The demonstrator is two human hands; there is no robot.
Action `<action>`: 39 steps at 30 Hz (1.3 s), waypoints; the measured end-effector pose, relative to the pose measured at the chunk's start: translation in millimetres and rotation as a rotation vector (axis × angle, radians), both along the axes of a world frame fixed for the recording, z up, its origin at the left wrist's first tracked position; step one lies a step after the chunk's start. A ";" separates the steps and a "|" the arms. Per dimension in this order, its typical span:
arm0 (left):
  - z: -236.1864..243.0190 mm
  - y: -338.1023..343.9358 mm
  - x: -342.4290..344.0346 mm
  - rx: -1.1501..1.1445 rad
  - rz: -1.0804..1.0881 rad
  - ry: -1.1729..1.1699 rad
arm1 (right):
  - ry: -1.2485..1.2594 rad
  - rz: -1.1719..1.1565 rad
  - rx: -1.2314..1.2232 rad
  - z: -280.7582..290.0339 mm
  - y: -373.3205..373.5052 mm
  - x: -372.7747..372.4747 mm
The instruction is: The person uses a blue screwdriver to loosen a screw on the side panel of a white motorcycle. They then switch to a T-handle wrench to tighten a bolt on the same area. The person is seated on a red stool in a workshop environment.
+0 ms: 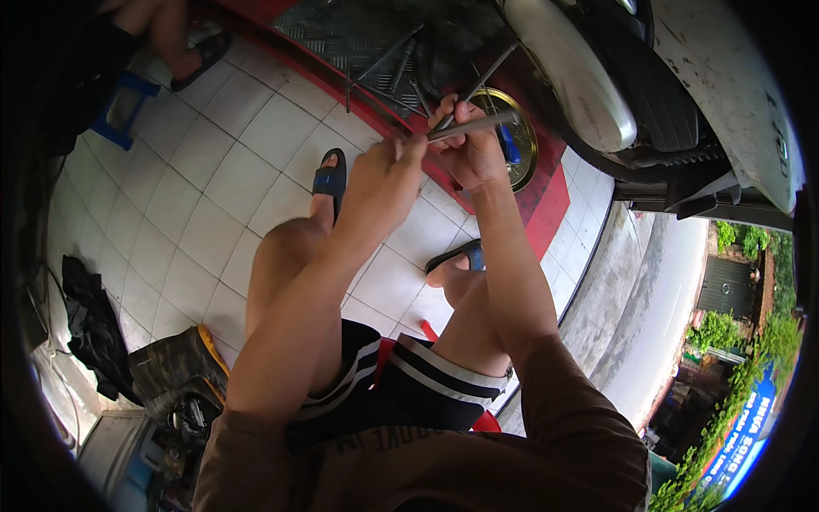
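Observation:
My left hand (380, 188) is closed round a flat grey metal bar (478, 126), perhaps a file, blurred along its length. It lies across a thin dark metal rod (493, 72) that slants up to the right. The fingers of my right hand (472, 152) are wrapped round that rod near its lower end. Both hands are close together above the edge of a red platform (546, 209). Just beyond my right hand is a round gold-rimmed tin (531, 175) with a blue-handled item (511, 147) in it.
A motorbike (589, 72) stands on the platform at upper right. Metal tools (401, 64) lie on its tread plate (320, 34). At upper left a person's leg (171, 43) is beside a blue stool (125, 109). Black cloth (90, 324) lies on the tiled floor.

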State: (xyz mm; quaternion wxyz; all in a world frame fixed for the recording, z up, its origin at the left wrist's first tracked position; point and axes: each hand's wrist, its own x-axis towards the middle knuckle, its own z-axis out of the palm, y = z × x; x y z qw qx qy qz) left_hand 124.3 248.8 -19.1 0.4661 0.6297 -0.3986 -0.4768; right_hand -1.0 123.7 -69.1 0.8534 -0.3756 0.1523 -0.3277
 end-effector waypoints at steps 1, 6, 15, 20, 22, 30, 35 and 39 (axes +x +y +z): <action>0.4 3.0 -6.5 0.032 -0.143 0.009 | 0.002 -0.001 -0.014 -0.2 -1.6 -2.5; 7.3 7.3 -23.5 -0.356 0.076 0.307 | 0.088 -0.097 -0.002 5.0 5.8 2.2; 20.9 9.2 -5.2 0.031 -0.075 0.857 | 0.094 -0.205 0.089 2.1 -4.0 -9.1; 18.6 11.1 -12.5 0.220 -0.260 0.820 | -0.071 -0.101 0.074 5.8 -12.7 -15.6; 26.2 11.3 -12.6 0.035 -0.323 0.785 | 0.004 -0.159 0.074 6.1 -12.4 -15.7; 12.8 14.5 -21.0 0.098 -0.258 0.907 | -0.055 -0.166 0.091 5.2 -21.2 -14.0; 26.2 14.4 -6.7 -0.247 -0.295 0.779 | 0.287 -0.451 0.236 9.6 -7.7 -0.3; 22.7 -1.9 21.8 -0.303 0.055 0.671 | 0.272 -0.192 0.189 -4.0 -7.2 -26.0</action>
